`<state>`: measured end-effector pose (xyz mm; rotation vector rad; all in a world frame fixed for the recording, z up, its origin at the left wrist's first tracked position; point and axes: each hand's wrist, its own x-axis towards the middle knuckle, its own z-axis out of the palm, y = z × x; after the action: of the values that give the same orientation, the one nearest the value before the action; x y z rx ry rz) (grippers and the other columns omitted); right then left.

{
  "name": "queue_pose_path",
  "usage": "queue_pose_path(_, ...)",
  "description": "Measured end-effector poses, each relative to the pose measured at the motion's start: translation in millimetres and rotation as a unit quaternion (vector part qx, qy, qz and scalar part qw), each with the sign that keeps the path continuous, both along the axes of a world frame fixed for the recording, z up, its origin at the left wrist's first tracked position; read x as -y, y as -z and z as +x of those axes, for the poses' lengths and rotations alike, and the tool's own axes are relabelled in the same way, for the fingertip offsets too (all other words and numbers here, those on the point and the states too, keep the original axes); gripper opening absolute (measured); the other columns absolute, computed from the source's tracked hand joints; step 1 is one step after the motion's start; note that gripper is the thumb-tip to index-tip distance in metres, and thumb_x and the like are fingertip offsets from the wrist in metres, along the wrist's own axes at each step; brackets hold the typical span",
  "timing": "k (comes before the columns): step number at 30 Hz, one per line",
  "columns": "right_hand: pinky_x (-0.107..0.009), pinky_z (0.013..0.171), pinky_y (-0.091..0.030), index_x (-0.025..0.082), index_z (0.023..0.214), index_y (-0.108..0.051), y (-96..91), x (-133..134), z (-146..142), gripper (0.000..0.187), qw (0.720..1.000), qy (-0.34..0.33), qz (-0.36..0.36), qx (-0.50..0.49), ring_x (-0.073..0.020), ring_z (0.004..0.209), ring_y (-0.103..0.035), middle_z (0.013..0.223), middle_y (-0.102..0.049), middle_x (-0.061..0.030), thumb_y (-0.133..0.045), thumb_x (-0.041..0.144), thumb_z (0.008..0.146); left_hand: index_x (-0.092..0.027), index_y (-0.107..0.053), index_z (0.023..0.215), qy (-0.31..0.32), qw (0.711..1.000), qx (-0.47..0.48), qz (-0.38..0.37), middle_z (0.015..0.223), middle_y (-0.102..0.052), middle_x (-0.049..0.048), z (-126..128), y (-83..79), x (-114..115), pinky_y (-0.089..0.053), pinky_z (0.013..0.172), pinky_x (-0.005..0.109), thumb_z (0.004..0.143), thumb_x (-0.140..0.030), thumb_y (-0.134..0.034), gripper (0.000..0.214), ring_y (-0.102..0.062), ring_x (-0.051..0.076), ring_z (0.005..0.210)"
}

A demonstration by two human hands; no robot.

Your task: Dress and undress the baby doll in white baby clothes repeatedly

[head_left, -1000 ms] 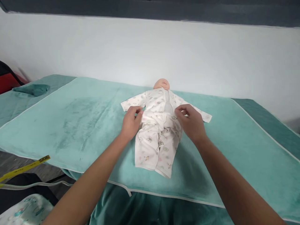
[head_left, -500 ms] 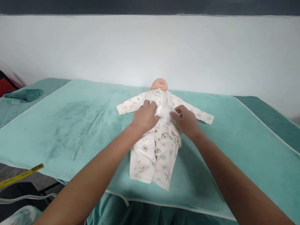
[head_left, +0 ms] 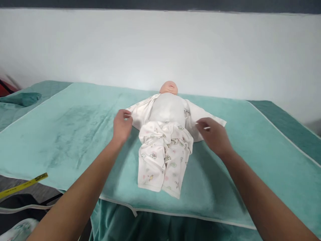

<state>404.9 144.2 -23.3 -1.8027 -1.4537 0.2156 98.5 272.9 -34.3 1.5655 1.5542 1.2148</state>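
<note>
Jacket [head_left: 142, 116] fronts lie wide apart on the doll [head_left: 169, 87], which rests face up midway along the green cloth [head_left: 82, 130], head toward the wall [head_left: 160, 47]. Judging from how things lie, we have the front fully undone, with the sleeves and trousers not taken off.

At the far left we see a red item [head_left: 5, 89], and lower down a yellow strip [head_left: 25, 184], a pale cord [head_left: 25, 209] and a patterned cloth [head_left: 22, 229] by something dark; whether that is a bag, we cannot tell. Next, our left hand [head_left: 122, 126] has thumb and fingertips together, pinching the edge of the left front panel. Between the hands the whitish torso is bare of the jacket, and below it the trousers [head_left: 152, 164] are bunched at the waist. Our right hand [head_left: 214, 135], a little blurred, pinches the right panel just as closely. As for what holds what, the sleeve [head_left: 215, 121] beyond shows no doll hand at its cuff, so its filling stays hidden from us
</note>
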Motion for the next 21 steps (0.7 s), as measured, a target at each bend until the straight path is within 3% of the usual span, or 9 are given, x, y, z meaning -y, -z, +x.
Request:
queue_pose_path(2, -0.032, 0.069, -0.045, 0.022, 0.084, -0.063, -8.5, -11.8, -23.4, 0.014, 0.996, -0.07, -0.041, -0.031, -0.0179, 0.075, -0.057, 0.081, -0.065, -0.0027, -0.058, 0.035, 0.082, -0.02, -0.062, 0.088, 0.156, 0.988, 0.002, -0.013, 0.093, -0.065, 0.0028, 11.0, -10.8, 13.4, -0.046, 0.073, 0.027, 0.071, -0.019, -0.055, 0.018, -0.059, 0.017, 0.085)
queue_pose_path(4, -0.03, 0.063, -0.043, 0.022, 0.08, -0.061, -14.0, -18.2, -34.8, 0.013, 0.986, -0.118, -0.093, -0.071, -0.016, 0.069, -0.053, 0.074, -0.061, -0.0003, -0.06, 0.034, 0.081, -0.021, -0.065, 0.095, 0.299, 0.952, -0.019, -0.056, 0.093, -0.064, 0.002, 15.5, -22.6, 23.7, -0.045, 0.07, 0.026, 0.072, -0.021, -0.056, 0.024, -0.058, 0.016, 0.082)
queue_pose_path(6, -0.029, 0.062, -0.042, 0.022, 0.082, -0.062, -17.1, -16.6, -35.9, 0.011, 0.971, -0.175, -0.13, -0.102, -0.0153, 0.069, -0.052, 0.077, -0.06, -0.0002, -0.061, 0.033, 0.08, -0.022, -0.065, 0.102, 0.389, 0.914, -0.051, -0.103, 0.093, -0.062, 0.0009, 11.7, -31.7, 30.0, -0.044, 0.067, 0.025, 0.072, -0.023, -0.058, 0.03, -0.055, 0.015, 0.079)
queue_pose_path(9, -0.03, 0.068, -0.044, 0.022, 0.087, -0.065, -20.9, -3.3, -32.8, 0.013, 0.94, -0.288, -0.154, -0.096, -0.0164, 0.077, -0.055, 0.09, -0.061, -0.0024, -0.065, 0.034, 0.081, -0.023, -0.065, 0.101, 0.469, 0.866, -0.088, -0.149, 0.092, -0.061, 0.0005, -1.3, -39.9, 35.0, -0.043, 0.067, 0.025, 0.076, -0.031, -0.063, 0.026, -0.055, 0.015, 0.08)
queue_pose_path(12, -0.031, 0.071, -0.043, 0.022, 0.083, -0.063, -25.2, 11.9, -35.3, 0.019, 0.924, -0.347, -0.16, -0.016, -0.0182, 0.083, -0.055, 0.093, -0.061, -0.0034, -0.069, 0.04, 0.081, -0.022, -0.068, 0.094, 0.524, 0.827, -0.128, -0.155, 0.096, -0.061, 0.0011, -10.9, -46.2, 40.0, -0.043, 0.074, 0.025, 0.079, -0.04, -0.065, 0.023, -0.056, 0.016, 0.086)
queue_pose_path(16, -0.028, 0.066, -0.039, 0.022, 0.079, -0.053, -27.8, 21.7, -42.0, 0.021, 0.932, -0.31, -0.132, 0.132, -0.017, 0.079, -0.053, 0.082, -0.059, -0.0009, -0.064, 0.038, 0.086, -0.024, -0.066, 0.096, 0.544, 0.799, -0.173, -0.19, 0.082, -0.057, -0.0024, -12.2, -54.4, 50.2, -0.039, 0.065, 0.024, 0.078, -0.046, -0.069, 0.028, -0.052, 0.013, 0.074)
queue_pose_path(21, -0.025, 0.054, -0.031, 0.021, 0.076, -0.046, -17.2, 21.1, -46.2, 0.021, 0.95, -0.223, -0.087, 0.201, -0.0112, 0.057, -0.047, 0.067, -0.053, 0.0036, -0.057, 0.033, 0.09, -0.023, -0.064, 0.085, 0.487, 0.833, -0.248, -0.087, 0.078, -0.061, -0.0018, -0.7, -55.5, 64.2, -0.033, 0.06, 0.026, 0.093, -0.049, -0.047, 0.031, -0.052, 0.015, 0.071)
